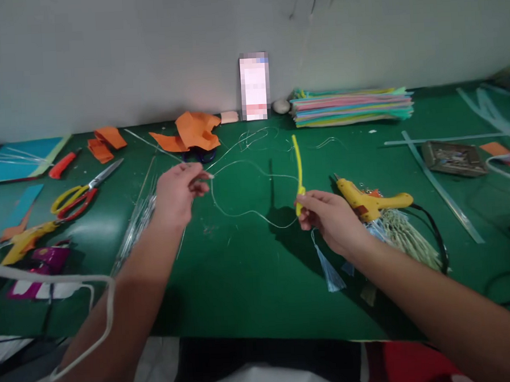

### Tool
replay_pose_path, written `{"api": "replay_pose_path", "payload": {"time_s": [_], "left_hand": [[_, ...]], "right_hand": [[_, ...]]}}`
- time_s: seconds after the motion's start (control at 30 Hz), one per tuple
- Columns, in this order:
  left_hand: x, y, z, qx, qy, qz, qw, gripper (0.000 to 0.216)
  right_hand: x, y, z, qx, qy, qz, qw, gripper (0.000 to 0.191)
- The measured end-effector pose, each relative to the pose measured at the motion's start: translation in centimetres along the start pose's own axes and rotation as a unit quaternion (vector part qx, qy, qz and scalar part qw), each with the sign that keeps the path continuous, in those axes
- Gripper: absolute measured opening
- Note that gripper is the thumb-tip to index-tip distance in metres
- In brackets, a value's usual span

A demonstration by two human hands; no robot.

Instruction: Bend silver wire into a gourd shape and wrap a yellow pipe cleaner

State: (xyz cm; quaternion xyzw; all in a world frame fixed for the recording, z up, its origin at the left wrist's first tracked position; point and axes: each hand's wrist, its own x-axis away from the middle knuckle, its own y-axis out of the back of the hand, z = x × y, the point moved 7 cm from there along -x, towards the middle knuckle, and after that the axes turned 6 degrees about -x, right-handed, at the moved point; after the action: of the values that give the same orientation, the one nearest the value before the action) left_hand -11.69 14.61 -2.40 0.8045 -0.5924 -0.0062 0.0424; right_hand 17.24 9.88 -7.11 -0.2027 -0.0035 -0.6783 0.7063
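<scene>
My left hand [177, 190] is closed in a pinch on one end of a thin pale wire [239, 213] that curves in a loop above the green table [252, 294]. My right hand [330, 215] is closed around a slim yellow stick [299, 169] that points up, and the wire's other end reaches it. A light blue tassel [330, 270] hangs just under my right hand. Both hands are held over the middle of the table.
A yellow glue gun [369, 201] lies on a heap of tassels [406, 234] to the right. Orange paper scraps [194, 131], scissors [82, 195], a colored paper stack [351, 106], a metal tray [452, 158] and loose wires [137, 225] surround the hands.
</scene>
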Motion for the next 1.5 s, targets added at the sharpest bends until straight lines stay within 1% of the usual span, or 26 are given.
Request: {"api": "replay_pose_path", "payload": {"time_s": [0.07,0.13,0.17,0.2,0.23,0.3,0.33,0.37,0.4,0.43,0.47,0.5,0.53,0.6,0.63,0.67,0.73,0.83,0.9,1.0,1.1,1.2,1.3,1.4,1.5], "left_hand": [[0.3,2.3,1.4,-0.079,0.049,0.016,0.996,0.018],[0.7,4.0,2.1,-0.182,0.080,0.025,0.980,0.023],[0.9,4.4,2.1,-0.235,0.082,0.030,0.968,0.025],[1.1,4.5,1.8,-0.284,0.070,0.030,0.956,0.027],[1.3,4.2,1.3,-0.329,0.041,0.029,0.943,0.027],[2.0,2.6,-0.7,-0.385,-0.061,-0.004,0.921,0.021],[2.5,1.0,-1.8,-0.395,-0.137,-0.005,0.908,0.016],[3.1,-1.1,-2.9,-0.399,-0.224,0.005,0.889,0.012],[3.8,-3.6,-3.7,-0.400,-0.306,0.033,0.863,0.011],[4.3,-6.1,-3.9,-0.411,-0.360,0.071,0.835,0.012],[4.4,-8.3,-3.8,-0.421,-0.388,0.097,0.814,0.016],[4.1,-10.1,-3.4,-0.427,-0.391,0.118,0.807,0.017],[3.6,-11.7,-2.9,-0.429,-0.375,0.140,0.810,0.019],[2.4,-14.1,-1.4,-0.433,-0.301,0.197,0.826,0.036],[1.9,-14.9,-0.7,-0.428,-0.261,0.230,0.834,0.045],[1.6,-15.4,-0.2,-0.417,-0.226,0.254,0.843,0.048],[1.4,-15.7,0.4,-0.391,-0.164,0.288,0.859,0.044],[1.6,-15.6,0.8,-0.348,-0.100,0.322,0.875,0.023],[1.9,-15.5,1.0,-0.325,-0.081,0.341,0.878,0.015],[2.3,-15.7,1.2,-0.286,-0.058,0.371,0.882,0.010],[2.7,-15.7,0.9,-0.277,-0.049,0.385,0.879,0.007],[3.0,-15.6,0.2,-0.309,-0.067,0.384,0.867,0.006],[3.1,-15.5,-0.3,-0.335,-0.098,0.378,0.858,0.005],[3.3,-15.6,-0.4,-0.336,-0.127,0.382,0.851,0.003],[3.5,-15.8,-0.7,-0.342,-0.189,0.373,0.842,0.007]], "right_hand": [[-0.2,-0.7,-1.2,0.014,-0.047,0.035,0.998,0.036],[-0.4,-1.0,-2.0,0.027,-0.082,0.056,0.995,0.038],[-0.5,-1.1,-2.3,0.034,-0.092,0.062,0.993,0.038],[-0.6,-1.2,-2.5,0.041,-0.100,0.066,0.992,0.038],[-0.6,-1.3,-2.6,0.048,-0.105,0.072,0.991,0.037],[-0.7,-1.4,-2.7,0.060,-0.110,0.085,0.988,0.037],[-0.7,-1.5,-2.7,0.066,-0.111,0.091,0.987,0.037],[-0.7,-1.5,-2.7,0.072,-0.113,0.095,0.986,0.037],[-0.7,-1.5,-2.7,0.077,-0.113,0.098,0.986,0.037],[-0.7,-1.5,-2.7,0.080,-0.112,0.098,0.986,0.036],[-0.7,-1.5,-2.7,0.082,-0.111,0.098,0.986,0.036],[-0.7,-1.5,-2.6,0.084,-0.108,0.096,0.986,0.036],[-0.7,-1.5,-2.5,0.084,-0.106,0.095,0.986,0.036],[-0.6,-1.5,-2.5,0.084,-0.100,0.093,0.987,0.036],[-0.6,-1.5,-2.4,0.084,-0.097,0.092,0.987,0.036],[-0.6,-1.5,-2.4,0.085,-0.095,0.092,0.988,0.036],[-0.5,-1.5,-2.4,0.087,-0.098,0.095,0.987,0.036],[-0.5,-1.5,-2.3,0.088,-0.107,0.098,0.986,0.037],[-0.5,-1.5,-2.2,0.088,-0.110,0.096,0.985,0.038],[-0.5,-1.4,-2.1,0.086,-0.112,0.091,0.986,0.039],[-0.5,-1.4,-2.1,0.084,-0.110,0.088,0.986,0.037],[-0.5,-1.4,-2.1,0.084,-0.109,0.085,0.987,0.034],[-0.4,-1.3,-2.2,0.084,-0.110,0.085,0.987,0.032],[-0.4,-1.3,-2.2,0.075,-0.111,0.087,0.987,0.035],[-0.5,-1.2,-2.2,0.060,-0.115,0.089,0.988,0.037]]}}
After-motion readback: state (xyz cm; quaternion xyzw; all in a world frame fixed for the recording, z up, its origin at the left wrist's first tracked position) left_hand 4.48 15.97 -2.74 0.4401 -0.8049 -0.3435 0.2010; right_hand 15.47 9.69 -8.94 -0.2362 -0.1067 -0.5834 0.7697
